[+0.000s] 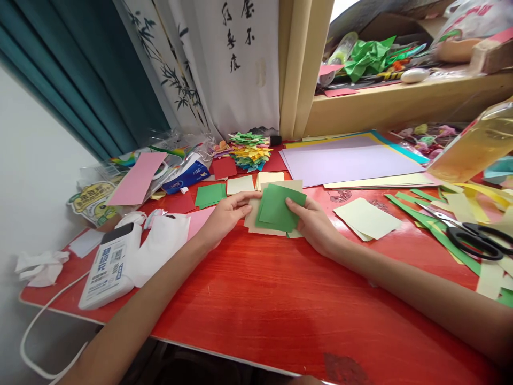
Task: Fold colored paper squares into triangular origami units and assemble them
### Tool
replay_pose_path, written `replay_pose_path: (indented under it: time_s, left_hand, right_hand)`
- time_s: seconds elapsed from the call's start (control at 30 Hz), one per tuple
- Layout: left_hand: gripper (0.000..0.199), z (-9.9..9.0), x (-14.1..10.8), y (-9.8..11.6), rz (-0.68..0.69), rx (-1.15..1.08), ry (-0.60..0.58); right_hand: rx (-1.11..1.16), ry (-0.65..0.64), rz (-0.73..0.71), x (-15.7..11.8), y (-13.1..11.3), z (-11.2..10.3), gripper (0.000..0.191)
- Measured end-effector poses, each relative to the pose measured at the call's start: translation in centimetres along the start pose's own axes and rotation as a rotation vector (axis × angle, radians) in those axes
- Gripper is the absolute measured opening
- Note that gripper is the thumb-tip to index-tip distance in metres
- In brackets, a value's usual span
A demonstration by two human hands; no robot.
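Note:
Green paper squares (280, 207) lie between my two hands, over cream squares (267, 231). My right hand (312, 222) is closed on the green squares, thumb on top and fingers behind. At their left side is my left hand (227, 216), its fingers bent together at the edge of the papers; whether it grips a sheet is hard to make out. Behind my left hand lie more green squares (210, 195) and a cream square (240, 185). Pale squares (366, 218) rest to the right of my right hand.
Black-handled scissors (473, 238) lie on paper strips at the right. A bottle of yellow liquid (473, 141) stands behind them. Large coloured sheets (352, 158) and a folded-paper stack (250, 152) are at the back. A white device (110, 267) with a cable sits left on the red table (240, 299).

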State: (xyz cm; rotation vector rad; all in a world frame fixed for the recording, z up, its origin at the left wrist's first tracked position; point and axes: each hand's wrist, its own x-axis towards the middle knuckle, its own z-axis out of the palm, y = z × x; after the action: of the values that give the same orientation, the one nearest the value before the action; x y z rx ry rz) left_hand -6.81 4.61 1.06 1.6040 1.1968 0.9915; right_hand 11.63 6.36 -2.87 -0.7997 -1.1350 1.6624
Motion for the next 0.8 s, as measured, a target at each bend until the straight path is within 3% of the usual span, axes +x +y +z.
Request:
replay_pose_path:
  time_s: [0.27,0.8]
  left_hand:
    - [0.038,-0.29,0.21,-0.82,-0.001,0.029,0.140]
    - [0.020,-0.46,0.11,-0.76,0.047,0.146,0.167]
  right_hand:
    - [0.011,0.009,-0.048,0.08,-0.11,-0.13,0.030]
    - [-0.061,0.009,-0.013,-0.19,-0.25,0.02,0.026]
